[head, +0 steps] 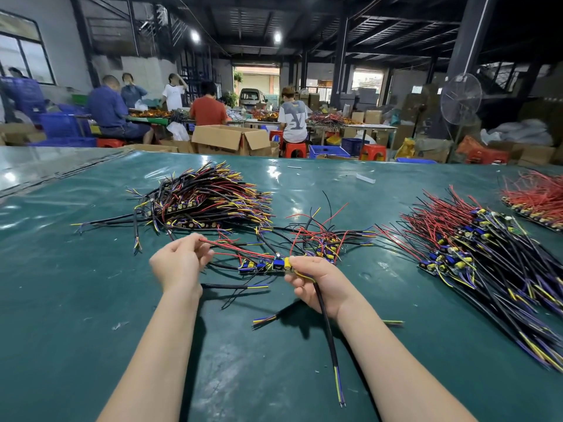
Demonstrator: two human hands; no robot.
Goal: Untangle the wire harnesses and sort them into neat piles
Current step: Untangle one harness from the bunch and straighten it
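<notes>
Your green-covered table bore a black-and-yellow pile far left, a loose tangle centre, a large pile right, and a red pile at the far-right edge.

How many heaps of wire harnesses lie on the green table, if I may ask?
4: back-left heap, small tangle in the middle, big heap at right, red heap far right, cut off by the frame.

Table: wire pile far left, loose tangle centre, held harness just near of it, big pile right, edge pile far right behind it.
</notes>
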